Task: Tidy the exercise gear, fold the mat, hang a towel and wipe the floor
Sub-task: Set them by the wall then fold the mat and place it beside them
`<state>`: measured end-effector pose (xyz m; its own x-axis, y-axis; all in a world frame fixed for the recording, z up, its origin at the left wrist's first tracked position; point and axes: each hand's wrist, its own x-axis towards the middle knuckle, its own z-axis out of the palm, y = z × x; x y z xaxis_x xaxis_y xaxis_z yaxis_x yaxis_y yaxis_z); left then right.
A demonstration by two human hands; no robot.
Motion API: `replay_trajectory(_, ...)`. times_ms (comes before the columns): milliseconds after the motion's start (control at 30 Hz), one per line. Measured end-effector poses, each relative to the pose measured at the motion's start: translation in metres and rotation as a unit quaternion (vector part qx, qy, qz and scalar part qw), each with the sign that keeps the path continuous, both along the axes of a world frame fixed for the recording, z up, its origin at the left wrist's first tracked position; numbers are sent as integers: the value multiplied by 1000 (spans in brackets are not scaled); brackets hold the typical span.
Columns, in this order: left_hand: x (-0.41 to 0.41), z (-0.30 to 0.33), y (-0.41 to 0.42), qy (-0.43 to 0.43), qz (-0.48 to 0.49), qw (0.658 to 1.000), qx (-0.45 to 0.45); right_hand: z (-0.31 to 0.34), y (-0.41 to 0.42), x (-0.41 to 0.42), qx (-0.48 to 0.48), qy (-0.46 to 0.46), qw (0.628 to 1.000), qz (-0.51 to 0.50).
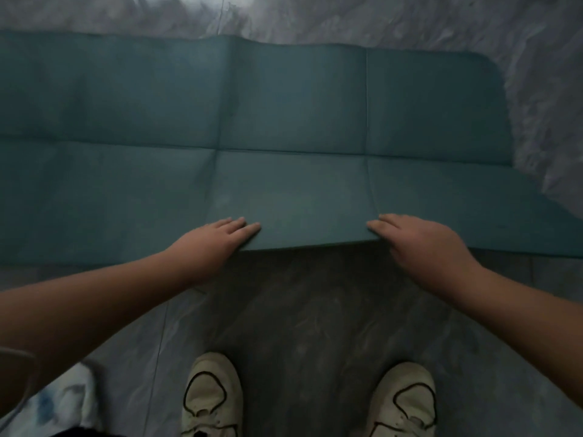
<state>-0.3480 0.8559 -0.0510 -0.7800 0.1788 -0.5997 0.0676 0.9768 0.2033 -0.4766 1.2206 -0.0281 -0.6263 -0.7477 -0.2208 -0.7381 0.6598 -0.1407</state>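
A teal exercise mat (284, 105) lies spread across the grey marble floor, with crease lines dividing it into panels. Its rounded far right corner shows; its left end runs out of view. My left hand (217, 238) holds the mat's near edge, fingers flat on top and thumb hidden beneath. A short way to the right, my right hand (416, 241) holds the same edge in the same manner. Between the two hands the edge is raised a little off the floor, with shadow under it.
My two white shoes (211, 395) (403, 402) stand on the floor just short of the mat. A white cloth with blue marks (63, 402) lies at the bottom left by my left arm. Bare marble floor (536, 33) surrounds the mat.
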Motion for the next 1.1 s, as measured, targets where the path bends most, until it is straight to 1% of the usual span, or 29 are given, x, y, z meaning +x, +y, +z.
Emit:
replay_trajectory(67,3,6,-2,-11,-4,1000,11,1,5,8,21,-23,999,20)
replay_trajectory(200,5,11,0,-11,-12,1000,2,3,2,22,34,-54,998,-16)
replay_trajectory(333,7,15,2,-64,-28,998,1,8,-3,26,75,-76,994,-2)
replay_trajectory(500,-3,29,-1,-100,-61,993,-3,19,-10,28,136,-104,985,8)
replay_trajectory(600,-10,39,3,-144,-65,987,19,22,-14,25,173,-113,979,-4)
replay_trajectory(700,-19,46,5,-181,-49,981,46,25,-14,20,184,-119,975,-27)
replay_trajectory(767,-29,48,3,-164,-30,985,46,28,-15,14,177,-101,978,-47)
replay_trajectory(833,-38,50,-3,-125,-1,991,43,32,-20,5,167,-66,982,-56)
replay_trajectory(1033,-68,67,-18,-8,65,997,-40,51,-42,-30,89,69,989,-94)
replay_trajectory(1100,-80,75,-22,21,83,995,-52,55,-49,-45,86,100,986,-98)
